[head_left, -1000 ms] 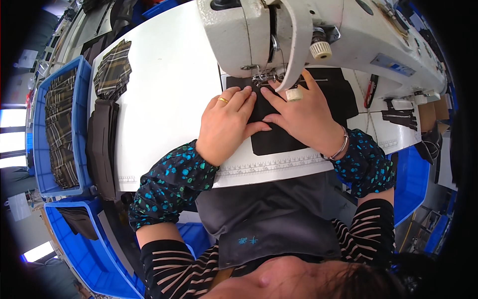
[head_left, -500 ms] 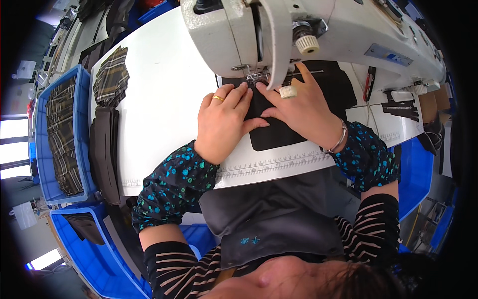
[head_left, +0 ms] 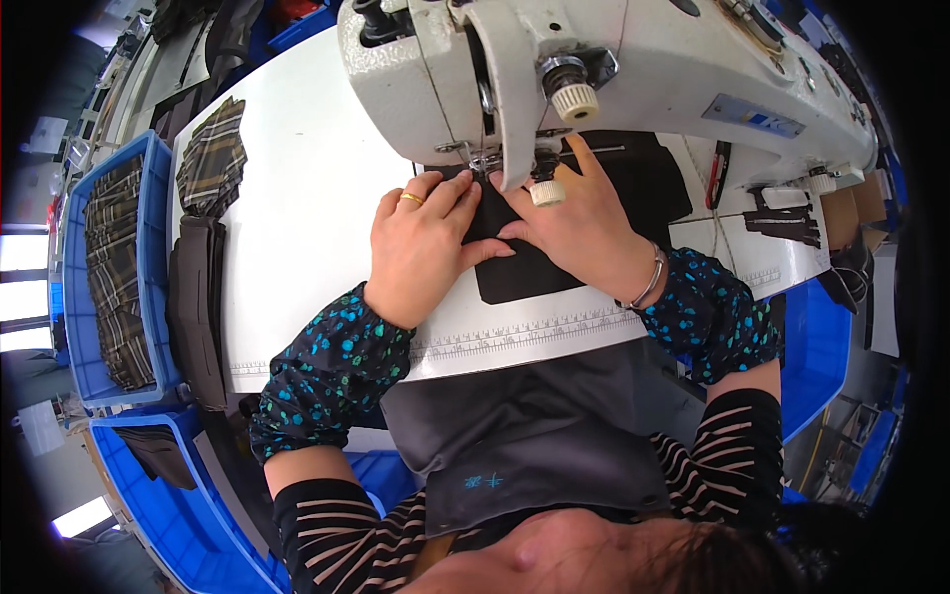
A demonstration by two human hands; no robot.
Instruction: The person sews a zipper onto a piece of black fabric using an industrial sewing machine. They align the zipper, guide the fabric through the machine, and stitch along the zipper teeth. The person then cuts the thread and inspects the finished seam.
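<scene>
A black piece of fabric (head_left: 529,269) lies flat under the presser foot of a white sewing machine (head_left: 663,74). My left hand (head_left: 421,238) rests on the fabric's left edge, fingers stretched toward the needle area (head_left: 482,161) and thumb pointing right. My right hand (head_left: 579,223) lies spread on the fabric to the right of the needle, partly covered by the machine head and a cream knob (head_left: 547,192). Both hands press on the cloth without gripping it. The thumbs come close together in front of the needle. The stitching point itself is hidden.
Plaid fabric pieces (head_left: 213,158) and folded dark cloth (head_left: 198,297) lie at the table's left. Beside them stands a blue crate (head_left: 158,267) of plaid pieces. Red-and-black snips (head_left: 718,173) and zipper strips (head_left: 782,224) lie right. A ruler strip (head_left: 524,335) edges the table.
The whole view has shifted, so the scene sits slightly further left. Both hands stay in nearly the same place on the fabric by the needle.
</scene>
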